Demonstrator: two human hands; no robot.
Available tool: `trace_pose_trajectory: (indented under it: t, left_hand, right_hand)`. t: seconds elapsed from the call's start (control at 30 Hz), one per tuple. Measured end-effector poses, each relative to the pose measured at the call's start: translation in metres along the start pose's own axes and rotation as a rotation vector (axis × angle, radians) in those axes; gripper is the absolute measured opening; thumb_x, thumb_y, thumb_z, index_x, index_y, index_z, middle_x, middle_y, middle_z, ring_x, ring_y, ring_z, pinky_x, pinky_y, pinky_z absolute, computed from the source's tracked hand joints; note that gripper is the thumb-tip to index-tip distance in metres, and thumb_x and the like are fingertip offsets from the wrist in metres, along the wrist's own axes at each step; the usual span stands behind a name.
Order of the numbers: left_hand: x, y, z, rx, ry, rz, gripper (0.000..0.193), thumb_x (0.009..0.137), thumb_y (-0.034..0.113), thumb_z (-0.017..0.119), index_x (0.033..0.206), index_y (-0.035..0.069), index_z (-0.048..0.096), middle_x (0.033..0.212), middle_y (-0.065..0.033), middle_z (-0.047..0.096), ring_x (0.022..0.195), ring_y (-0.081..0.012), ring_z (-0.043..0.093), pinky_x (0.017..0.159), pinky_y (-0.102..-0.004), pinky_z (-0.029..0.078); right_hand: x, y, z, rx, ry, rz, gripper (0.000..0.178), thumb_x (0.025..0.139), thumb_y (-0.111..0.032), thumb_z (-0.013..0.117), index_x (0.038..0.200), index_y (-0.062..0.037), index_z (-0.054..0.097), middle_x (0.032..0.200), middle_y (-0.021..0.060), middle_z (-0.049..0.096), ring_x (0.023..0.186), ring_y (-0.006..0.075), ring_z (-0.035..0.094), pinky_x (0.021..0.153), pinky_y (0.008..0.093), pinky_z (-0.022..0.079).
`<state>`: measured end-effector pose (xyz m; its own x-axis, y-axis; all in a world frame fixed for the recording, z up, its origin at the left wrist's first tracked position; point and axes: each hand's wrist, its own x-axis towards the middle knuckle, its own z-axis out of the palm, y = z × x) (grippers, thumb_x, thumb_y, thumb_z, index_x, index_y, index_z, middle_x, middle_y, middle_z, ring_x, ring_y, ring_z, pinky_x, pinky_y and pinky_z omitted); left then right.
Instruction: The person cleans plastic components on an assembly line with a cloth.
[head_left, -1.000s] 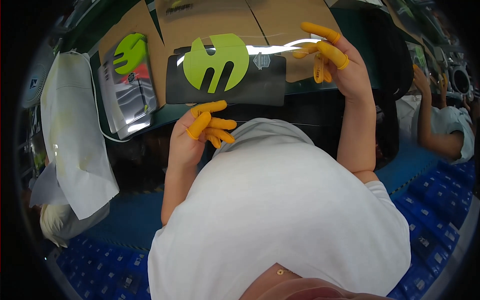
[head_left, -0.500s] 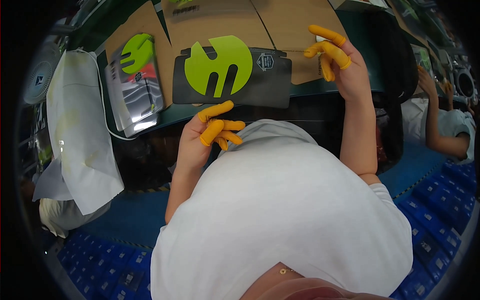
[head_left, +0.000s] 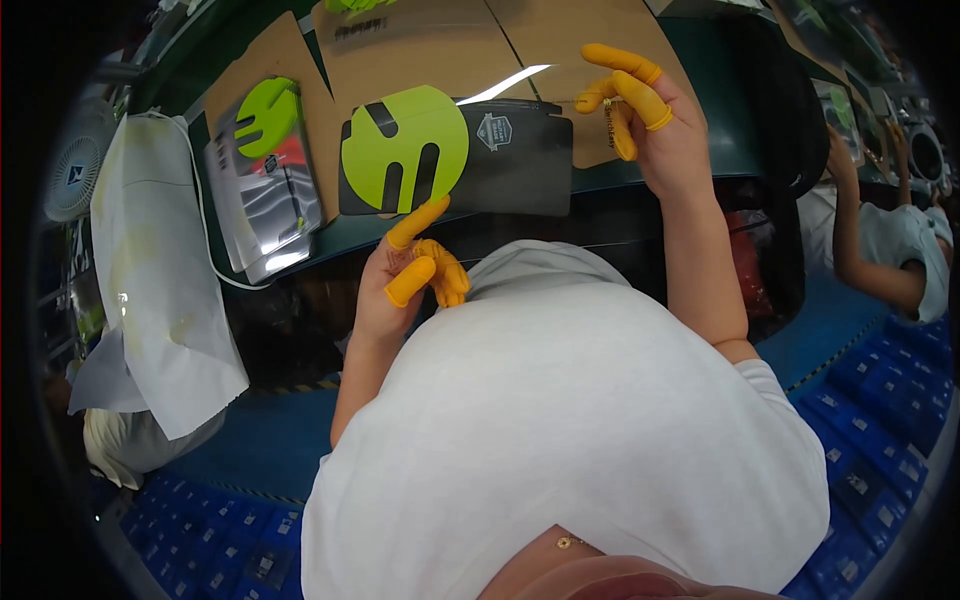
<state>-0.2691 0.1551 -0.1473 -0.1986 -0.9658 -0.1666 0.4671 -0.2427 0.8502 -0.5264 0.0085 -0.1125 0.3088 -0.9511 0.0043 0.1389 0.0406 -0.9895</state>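
My left hand has yellow finger cots on. Its index finger points up to the lower edge of a lime green slotted disc, and the thumb stands apart from the curled fingers. The disc lies over a black flat folder-like piece near the table's front edge. To the right, my right hand, also in yellow cots, hovers over brown cardboard with bent, parted fingers. No held thing shows in either hand. A bright streak crosses above the disc, perhaps glare on clear film; its outline cannot be made out.
Brown cardboard sheets cover the green table. At left lies a stack of clear plastic packages with lime discs. White paper hangs beside a small fan. Another person's arm is at far right.
The lime disc has shifted left and turned, and its slots look different. My right hand has moved slightly left. The bright streak has appeared. My left index finger is now closer to the disc.
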Motion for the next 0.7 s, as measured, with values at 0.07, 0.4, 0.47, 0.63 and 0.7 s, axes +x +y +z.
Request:
trace_pose_trajectory:
  t: [0.07,0.4,0.47,0.63,0.7]
  left_hand:
    - [0.000,0.001,0.001,-0.028,0.007,0.011,0.053,0.087,0.022,0.055,0.130,-0.003,0.036,0.079,-0.0104,0.060,0.069,-0.0179,0.060,0.066,-0.0271,0.048]
    - [-0.021,0.000,-0.027,-0.031,0.153,0.102,0.039,0.092,0.017,0.043,0.124,-0.006,0.039,0.101,-0.0183,0.060,0.077,-0.0276,0.065,0.060,-0.0320,0.054]
    - [-0.022,-0.001,-0.033,0.001,0.175,0.114,0.039,0.093,0.017,0.043,0.124,-0.006,0.039,0.104,-0.0195,0.059,0.076,-0.0275,0.065,0.061,-0.0323,0.054]
    - [-0.019,-0.002,-0.024,0.045,0.237,0.102,0.040,0.093,0.018,0.044,0.125,-0.005,0.039,0.094,-0.0210,0.062,0.073,-0.0260,0.065,0.060,-0.0307,0.053]
    - [-0.015,-0.002,-0.020,0.034,0.224,0.056,0.040,0.093,0.018,0.044,0.125,-0.005,0.039,0.086,-0.0214,0.063,0.071,-0.0259,0.064,0.059,-0.0291,0.052]
  right_hand:
    - [-0.001,0.002,0.006,-0.064,0.120,-0.045,0.033,0.093,-0.022,0.046,0.117,-0.0017,0.053,0.086,0.0061,0.062,0.060,0.0051,0.050,0.051,0.0152,0.038]
    - [0.024,-0.002,-0.057,-0.569,0.436,-0.360,0.023,0.084,-0.011,0.058,0.106,-0.0044,0.060,0.095,0.0075,0.063,0.080,0.0138,0.061,0.070,0.0245,0.048]
    - [0.024,-0.002,-0.064,-0.845,0.336,-0.346,0.026,0.079,-0.013,0.062,0.105,-0.0056,0.061,0.098,0.0084,0.061,0.086,0.0214,0.061,0.072,0.0292,0.048]
    - [0.015,0.003,-0.044,-1.369,0.219,-0.215,0.032,0.073,-0.021,0.067,0.102,-0.0065,0.063,0.100,0.0084,0.055,0.094,0.0294,0.054,0.075,0.0375,0.047]
    - [0.016,0.008,-0.043,-1.411,0.284,-0.162,0.030,0.073,-0.021,0.068,0.097,-0.0043,0.063,0.093,0.0078,0.056,0.087,0.0287,0.056,0.071,0.0377,0.048]
